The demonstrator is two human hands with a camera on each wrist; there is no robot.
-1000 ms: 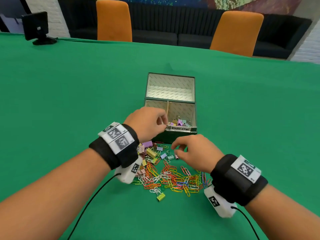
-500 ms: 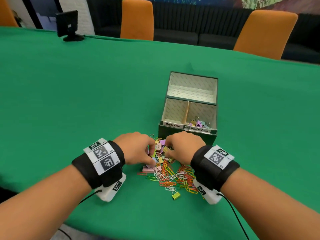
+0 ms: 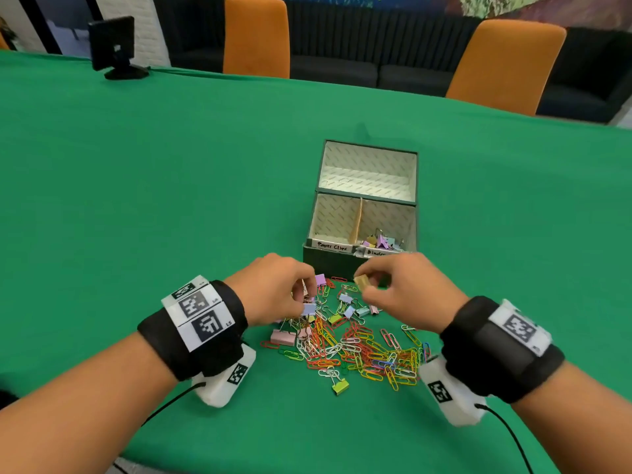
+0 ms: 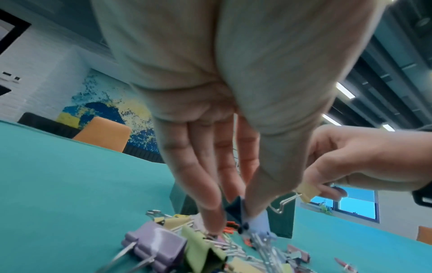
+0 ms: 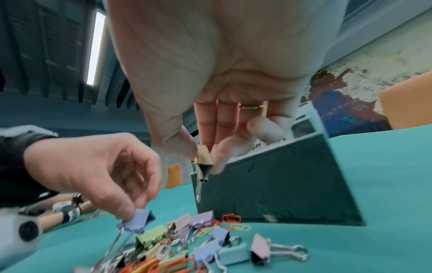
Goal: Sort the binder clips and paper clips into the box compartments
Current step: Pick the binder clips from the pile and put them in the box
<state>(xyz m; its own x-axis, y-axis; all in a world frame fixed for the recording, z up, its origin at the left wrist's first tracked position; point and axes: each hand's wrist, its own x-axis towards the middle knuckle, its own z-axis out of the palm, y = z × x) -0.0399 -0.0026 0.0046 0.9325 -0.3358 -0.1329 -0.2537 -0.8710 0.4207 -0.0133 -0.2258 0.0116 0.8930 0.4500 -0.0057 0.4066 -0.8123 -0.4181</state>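
Observation:
A dark green box (image 3: 415, 200) stands open beyond the pile. Its front left compartment (image 3: 333, 222) is labelled Paper Clips, and the front right compartment (image 3: 396, 220) holds several binder clips (image 3: 381, 241). A mixed pile of coloured paper clips (image 3: 362, 352) and binder clips (image 3: 345, 299) lies in front of it. My left hand (image 3: 307, 302) pinches a blue binder clip (image 3: 308, 308) (image 5: 138, 219) just above the pile. My right hand (image 3: 365, 286) pinches a tan binder clip (image 3: 361, 280) (image 5: 204, 158), raised near the box's front wall (image 5: 280, 184).
Green cloth covers the table (image 3: 171, 200). A pink binder clip (image 3: 283, 337) and a lime one (image 3: 340, 386) lie at the pile's edges. The box's lid (image 3: 367, 172) lies open behind it. A small black monitor (image 3: 114, 46) and two orange chairs (image 3: 256, 35) stand at the far side.
The left hand came back from the box to the pile. Both hands dipped into the pile, then rose, each pinching a binder clip.

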